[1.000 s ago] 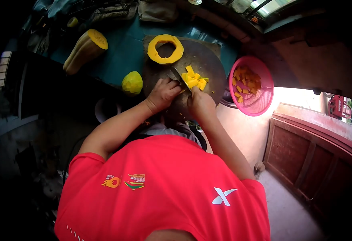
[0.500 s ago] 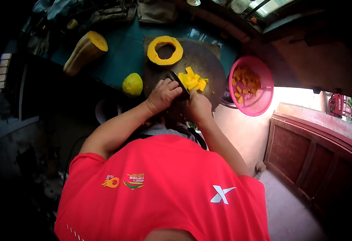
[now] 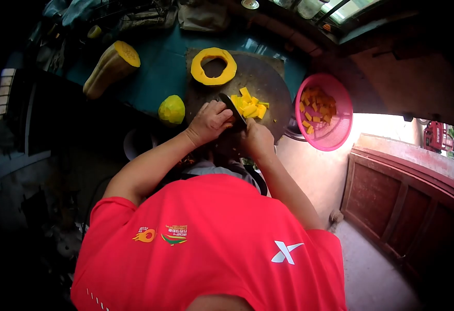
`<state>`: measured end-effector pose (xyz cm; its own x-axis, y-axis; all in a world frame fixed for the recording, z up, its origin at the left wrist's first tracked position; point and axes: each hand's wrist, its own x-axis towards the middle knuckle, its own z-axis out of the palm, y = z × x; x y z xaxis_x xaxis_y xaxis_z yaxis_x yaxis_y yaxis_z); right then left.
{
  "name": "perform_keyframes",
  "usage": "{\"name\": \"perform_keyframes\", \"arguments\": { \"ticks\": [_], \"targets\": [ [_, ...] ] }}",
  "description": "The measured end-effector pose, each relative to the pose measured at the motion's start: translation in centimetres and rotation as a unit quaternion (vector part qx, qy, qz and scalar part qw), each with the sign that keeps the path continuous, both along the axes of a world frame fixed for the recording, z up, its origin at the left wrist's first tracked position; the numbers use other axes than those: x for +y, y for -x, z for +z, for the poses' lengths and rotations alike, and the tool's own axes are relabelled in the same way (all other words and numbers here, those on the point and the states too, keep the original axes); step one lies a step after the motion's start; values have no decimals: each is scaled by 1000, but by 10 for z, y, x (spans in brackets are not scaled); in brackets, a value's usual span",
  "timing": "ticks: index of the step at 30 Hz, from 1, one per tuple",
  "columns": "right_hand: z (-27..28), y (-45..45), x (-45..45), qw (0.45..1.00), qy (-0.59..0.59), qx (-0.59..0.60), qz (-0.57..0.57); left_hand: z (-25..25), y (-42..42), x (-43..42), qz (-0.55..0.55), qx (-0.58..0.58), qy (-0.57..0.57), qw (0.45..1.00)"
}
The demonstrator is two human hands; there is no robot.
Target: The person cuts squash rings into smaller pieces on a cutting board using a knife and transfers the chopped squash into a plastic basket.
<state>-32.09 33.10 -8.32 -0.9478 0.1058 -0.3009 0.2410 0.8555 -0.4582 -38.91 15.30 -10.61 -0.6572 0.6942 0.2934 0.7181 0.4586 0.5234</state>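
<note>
Board (image 3: 268, 80), squash pieces (image 3: 248, 107) beside right hand (image 3: 258, 138)

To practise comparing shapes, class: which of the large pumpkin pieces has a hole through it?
The ring, on the board; the long piece and the round piece, left of it, show no hole.

- worktop (image 3: 157, 57), upper left: smooth, kinda glossy
- basket (image 3: 344, 124), right side: pink plastic, pretty shiny
- shirt (image 3: 206, 223), bottom: red cloth, matt
- panel (image 3: 377, 194), lower right: looks like wood, dullish
</note>
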Motion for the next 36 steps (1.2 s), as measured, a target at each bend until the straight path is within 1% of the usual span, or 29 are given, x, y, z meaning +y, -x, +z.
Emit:
{"name": "perform_keyframes", "arguments": {
  "ticks": [2, 3, 5, 9, 11, 15, 17, 20, 21, 25, 26, 27, 28, 29, 30, 32, 34, 36],
  "targets": [
    [7, 2, 0, 1000, -3, 0, 9, 8, 3, -6, 19, 54, -45, 997],
    [14, 3, -1, 1000, -6, -3, 16, 7, 2, -10, 20, 54, -43, 997],
    [27, 4, -2, 1000, -10, -1, 18, 0, 0, -15, 10, 36, 23, 999],
    [49, 8, -1, 999, -37, 16, 37, -4, -8, -4, 29, 50, 19, 998],
    [52, 9, 1, 998, -44, 12, 43, 0, -9, 1, 39, 67, -21, 997],
    [48, 9, 1, 998, -41, 7, 41, 2, -9, 3, 44, 84, -37, 995],
    [17, 10, 0, 997, -50, 1, 53, -2, -10, -2, 17, 58, 29, 998],
    [1, 4, 3, 997, -54, 10, 49, -2, -12, 0, 27, 52, 15, 998],
    [1, 4, 3, 998, -41, 15, 44, -6, -11, 0, 26, 59, -3, 998],
    [42, 6, 0, 999, -26, -1, 47, -1, -10, -1, 25, 56, 2, 998],
    [47, 6, -2, 998, -28, 4, 61, -2, -10, 0, 25, 63, -24, 997],
    [48, 5, -2, 997, -30, 8, 74, -3, -10, 1, 25, 71, -50, 996],
    [37, 4, -5, 997, -31, 9, 73, -4, -10, 0, 24, 71, -52, 996],
    [15, 1, -9, 997, -38, 12, 62, -6, -12, -2, 22, 66, -21, 997],
    [6, 1, -14, 997, -47, 18, 52, -6, -12, -2, 20, 63, 9, 998],
    [-4, 3, -10, 998, -42, 14, 52, -4, -10, 0, 24, 69, 0, 997],
    [8, 2, -2, 998, 2, 21, 55, -3, -14, -1, 25, 65, -9, 998],
    [32, 3, 2, 999, -19, 6, 50, -4, -12, -1, 22, 64, -19, 998]
  ]
}}
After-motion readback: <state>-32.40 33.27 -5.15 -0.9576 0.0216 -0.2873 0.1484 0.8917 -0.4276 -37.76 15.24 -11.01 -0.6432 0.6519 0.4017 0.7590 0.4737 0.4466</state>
